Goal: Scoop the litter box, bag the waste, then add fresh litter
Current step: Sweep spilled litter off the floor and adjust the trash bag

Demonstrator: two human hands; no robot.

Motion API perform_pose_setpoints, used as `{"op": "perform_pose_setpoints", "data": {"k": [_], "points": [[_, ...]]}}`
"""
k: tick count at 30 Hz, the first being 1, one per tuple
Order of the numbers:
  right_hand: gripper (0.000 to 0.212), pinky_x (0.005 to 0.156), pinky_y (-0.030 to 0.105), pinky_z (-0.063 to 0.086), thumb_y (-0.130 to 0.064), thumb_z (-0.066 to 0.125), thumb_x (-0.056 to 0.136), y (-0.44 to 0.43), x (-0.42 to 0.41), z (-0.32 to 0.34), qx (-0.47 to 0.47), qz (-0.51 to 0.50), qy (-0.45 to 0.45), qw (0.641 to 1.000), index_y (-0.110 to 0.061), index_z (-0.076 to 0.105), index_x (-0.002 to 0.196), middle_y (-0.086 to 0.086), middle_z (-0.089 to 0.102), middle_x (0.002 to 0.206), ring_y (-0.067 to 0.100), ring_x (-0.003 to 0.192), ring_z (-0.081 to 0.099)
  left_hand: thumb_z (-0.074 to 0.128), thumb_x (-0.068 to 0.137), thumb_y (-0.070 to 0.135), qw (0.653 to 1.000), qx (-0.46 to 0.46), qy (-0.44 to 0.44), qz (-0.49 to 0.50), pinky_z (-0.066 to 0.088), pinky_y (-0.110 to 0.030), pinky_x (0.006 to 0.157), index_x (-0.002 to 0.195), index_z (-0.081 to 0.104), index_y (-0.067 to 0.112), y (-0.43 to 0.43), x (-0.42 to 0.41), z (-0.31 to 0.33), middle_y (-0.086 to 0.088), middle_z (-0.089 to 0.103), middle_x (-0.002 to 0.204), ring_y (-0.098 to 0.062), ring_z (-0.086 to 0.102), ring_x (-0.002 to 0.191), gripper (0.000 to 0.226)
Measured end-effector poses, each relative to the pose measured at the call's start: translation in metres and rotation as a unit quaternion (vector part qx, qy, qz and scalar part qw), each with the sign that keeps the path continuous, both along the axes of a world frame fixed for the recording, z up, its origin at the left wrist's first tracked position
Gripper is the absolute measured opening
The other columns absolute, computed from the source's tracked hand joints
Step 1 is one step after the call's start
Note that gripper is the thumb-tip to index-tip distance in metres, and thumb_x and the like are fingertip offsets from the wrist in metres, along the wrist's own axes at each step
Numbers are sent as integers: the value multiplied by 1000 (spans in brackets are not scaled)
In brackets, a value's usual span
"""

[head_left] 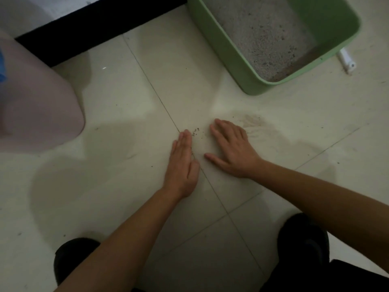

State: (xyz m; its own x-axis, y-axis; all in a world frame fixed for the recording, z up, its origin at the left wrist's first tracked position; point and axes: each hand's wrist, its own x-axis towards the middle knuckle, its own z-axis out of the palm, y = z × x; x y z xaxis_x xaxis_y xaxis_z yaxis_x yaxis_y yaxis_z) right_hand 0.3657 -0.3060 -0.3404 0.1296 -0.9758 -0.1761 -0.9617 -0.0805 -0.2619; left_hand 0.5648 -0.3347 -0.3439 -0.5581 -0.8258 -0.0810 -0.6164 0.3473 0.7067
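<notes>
On the floor [126, 102] before you, spilled grains [195, 131] lay between your hands; a hasty sweep could have scattered them wider. Your left hand [182, 163] and right hand [230, 148] rested flat, fingers straight, grasping nothing. The green litter box [221, 45] stood beyond, to the right.

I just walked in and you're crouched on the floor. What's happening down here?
A person crouches on the tile floor, left grip and right grip resting open either side of some spilled litter grains, seemingly gathering them. The green litter box, holding grey litter, stands just beyond.
</notes>
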Motion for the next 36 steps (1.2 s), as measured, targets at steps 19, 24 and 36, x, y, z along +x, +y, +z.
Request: {"op": "perform_pose_setpoints", "data": {"k": [19,24,36], "points": [[26,57,32,54,-25,62,91,-54,43,-16,-157,101,-182,965,-5,78,91,10,65,81,28,68,61,46,82,12,966,-37,-23,253,43,-34,86,117,63,2,-53,50,6,-7,56,93,-29,55,95,40],[15,63,39,53,-14,68,91,-49,47,-18,-135,120,-140,974,0,70,88,16,62,80,32,70,59,49,86,9,976,-42,-56,205,36,-21,85,115,66,2,-43,45,7,-12,60,99,-30,55,98,35],[21,87,36,43,-18,54,100,-50,9,7,-55,-107,-183,976,-1,64,105,18,61,103,32,97,58,61,90,24,992,-64,-73,80,36,-21,81,119,66,-1,-30,22,2,-11,57,96,-25,51,91,38]]}}
